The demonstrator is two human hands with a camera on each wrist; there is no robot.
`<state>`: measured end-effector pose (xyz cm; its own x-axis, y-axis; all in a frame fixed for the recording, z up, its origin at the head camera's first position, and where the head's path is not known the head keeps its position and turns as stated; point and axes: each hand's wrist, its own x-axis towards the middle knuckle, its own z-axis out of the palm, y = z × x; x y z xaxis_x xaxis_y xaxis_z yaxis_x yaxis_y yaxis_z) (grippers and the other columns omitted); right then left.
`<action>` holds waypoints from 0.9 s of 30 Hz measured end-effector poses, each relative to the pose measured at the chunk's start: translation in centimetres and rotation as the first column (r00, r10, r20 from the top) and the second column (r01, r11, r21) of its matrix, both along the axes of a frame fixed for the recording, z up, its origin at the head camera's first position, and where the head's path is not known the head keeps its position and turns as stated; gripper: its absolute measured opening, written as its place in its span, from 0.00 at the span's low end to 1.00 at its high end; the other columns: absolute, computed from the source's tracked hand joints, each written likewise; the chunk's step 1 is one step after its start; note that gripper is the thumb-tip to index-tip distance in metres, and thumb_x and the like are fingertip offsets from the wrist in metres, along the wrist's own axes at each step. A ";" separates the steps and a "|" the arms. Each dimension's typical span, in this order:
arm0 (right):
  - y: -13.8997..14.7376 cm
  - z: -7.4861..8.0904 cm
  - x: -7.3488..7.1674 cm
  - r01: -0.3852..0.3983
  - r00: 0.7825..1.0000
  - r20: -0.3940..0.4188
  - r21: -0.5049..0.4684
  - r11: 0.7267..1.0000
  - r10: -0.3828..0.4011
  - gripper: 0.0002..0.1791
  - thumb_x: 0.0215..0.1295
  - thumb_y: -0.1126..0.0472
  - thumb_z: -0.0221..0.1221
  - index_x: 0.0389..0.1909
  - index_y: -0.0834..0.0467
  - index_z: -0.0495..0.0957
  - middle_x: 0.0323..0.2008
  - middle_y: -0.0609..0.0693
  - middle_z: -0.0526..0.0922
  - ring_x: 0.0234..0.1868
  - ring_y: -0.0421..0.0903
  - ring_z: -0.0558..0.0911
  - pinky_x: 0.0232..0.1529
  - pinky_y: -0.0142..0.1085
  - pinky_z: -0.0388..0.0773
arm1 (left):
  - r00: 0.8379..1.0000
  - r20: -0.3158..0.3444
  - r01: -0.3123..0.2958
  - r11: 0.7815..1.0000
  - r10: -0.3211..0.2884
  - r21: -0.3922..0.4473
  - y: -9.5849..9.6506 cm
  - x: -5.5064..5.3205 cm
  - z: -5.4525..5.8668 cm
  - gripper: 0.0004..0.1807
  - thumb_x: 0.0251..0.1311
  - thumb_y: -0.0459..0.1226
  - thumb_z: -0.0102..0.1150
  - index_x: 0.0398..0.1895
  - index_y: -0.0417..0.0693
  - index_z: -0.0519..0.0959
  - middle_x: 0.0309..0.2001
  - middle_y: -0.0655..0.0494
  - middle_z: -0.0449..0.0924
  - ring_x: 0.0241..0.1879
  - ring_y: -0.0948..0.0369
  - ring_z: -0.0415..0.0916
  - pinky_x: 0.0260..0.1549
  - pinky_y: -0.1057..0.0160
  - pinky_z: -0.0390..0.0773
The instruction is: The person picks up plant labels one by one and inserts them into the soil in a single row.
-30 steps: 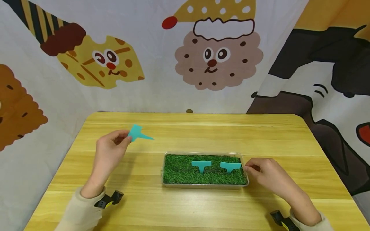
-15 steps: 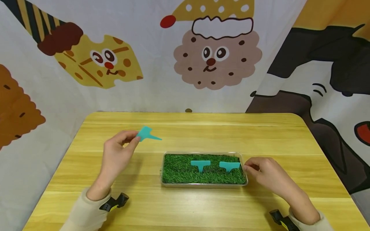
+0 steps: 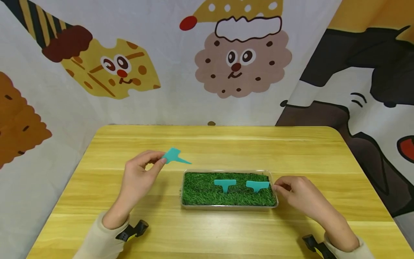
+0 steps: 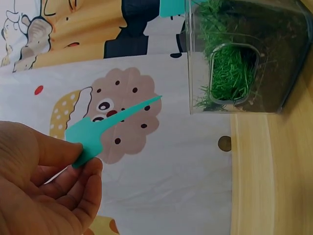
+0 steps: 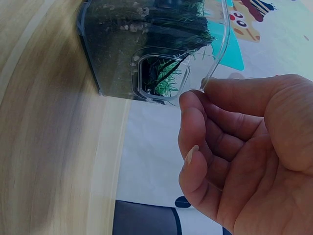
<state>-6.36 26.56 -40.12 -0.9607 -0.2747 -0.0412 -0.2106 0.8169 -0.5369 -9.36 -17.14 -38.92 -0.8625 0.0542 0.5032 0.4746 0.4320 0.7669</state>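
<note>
Between thumb and fingers, my left hand [image 3: 140, 176] pinches the broad head of a teal T-shaped plant label [image 3: 172, 155], left of and behind the clear plastic box. Its pointed stem aims right, as the left wrist view shows too. My right hand [image 3: 302, 196] pinches the rim at the right end of the clear box [image 3: 229, 208]; in the right wrist view, thumb and forefinger meet on the box edge [image 5: 208, 81]. Green artificial grass [image 3: 197, 190] fills the box. Two more teal labels, a middle one [image 3: 225, 182] and a right one [image 3: 257, 185], stand upright in it, their lower stems hidden.
The box rests on a light wooden table [image 3: 223, 233]. Behind the table hangs a white cloth [image 3: 174, 108] printed with cartoon food figures. Each wrist wears a black camera mount, such as the left one [image 3: 132, 231].
My left hand has moved to the right with the plant label, nearer to the box, and slightly toward me over the last half second. The right hand keeps its hold on the rim.
</note>
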 end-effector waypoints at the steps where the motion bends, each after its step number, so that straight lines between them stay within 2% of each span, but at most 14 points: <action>1: 0.0 0.0 0.0 -0.001 1.000 -0.001 0.000 1.000 0.001 0.07 0.73 0.63 0.65 0.34 0.49 0.87 0.24 0.38 0.78 0.21 0.36 0.69 0.22 0.34 0.68 | 1.000 -0.002 0.005 1.000 -0.005 0.001 0.0 0.1 0.0 0.09 0.65 0.23 0.67 0.44 0.40 0.90 0.40 0.52 0.89 0.37 0.65 0.81 0.37 0.73 0.77; 10: 0.0 0.0 -0.1 0.008 1.000 0.013 0.004 1.000 -0.008 0.07 0.73 0.62 0.65 0.34 0.50 0.87 0.23 0.38 0.78 0.21 0.37 0.70 0.22 0.34 0.68 | 0.996 -0.017 0.086 0.996 -0.086 -0.006 0.8 0.6 -0.5 0.10 0.63 0.22 0.68 0.43 0.42 0.90 0.38 0.55 0.88 0.37 0.63 0.81 0.38 0.73 0.79; 17: 0.0 0.1 0.0 0.015 1.000 0.015 0.005 1.000 -0.015 0.07 0.73 0.63 0.65 0.34 0.50 0.87 0.24 0.38 0.79 0.22 0.37 0.70 0.22 0.34 0.69 | 0.991 -0.037 0.130 0.990 -0.132 -0.055 1.5 1.0 -0.9 0.12 0.61 0.21 0.69 0.44 0.43 0.91 0.38 0.58 0.89 0.37 0.62 0.83 0.36 0.71 0.81; 22: -0.1 0.1 0.0 0.016 1.000 0.023 0.002 1.000 -0.016 0.07 0.73 0.62 0.65 0.34 0.51 0.87 0.24 0.39 0.80 0.22 0.38 0.70 0.22 0.34 0.69 | 0.984 -0.024 0.177 0.983 -0.178 -0.058 1.9 1.2 -1.2 0.13 0.60 0.20 0.70 0.44 0.41 0.90 0.40 0.56 0.89 0.38 0.60 0.86 0.38 0.70 0.83; 27: 0.0 0.0 0.0 0.017 1.000 0.019 0.003 1.000 -0.017 0.06 0.73 0.63 0.65 0.35 0.51 0.87 0.25 0.39 0.80 0.22 0.37 0.70 0.23 0.34 0.69 | 0.974 -0.034 0.222 0.970 -0.226 -0.100 2.1 1.3 -1.4 0.14 0.57 0.19 0.71 0.43 0.39 0.91 0.40 0.55 0.90 0.38 0.59 0.87 0.41 0.69 0.84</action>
<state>-6.39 26.51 -40.12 -0.9642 -0.2580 -0.0606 -0.1862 0.8220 -0.5382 -8.11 -14.99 -40.32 -0.7998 0.2927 0.5240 0.6002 0.3807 0.7034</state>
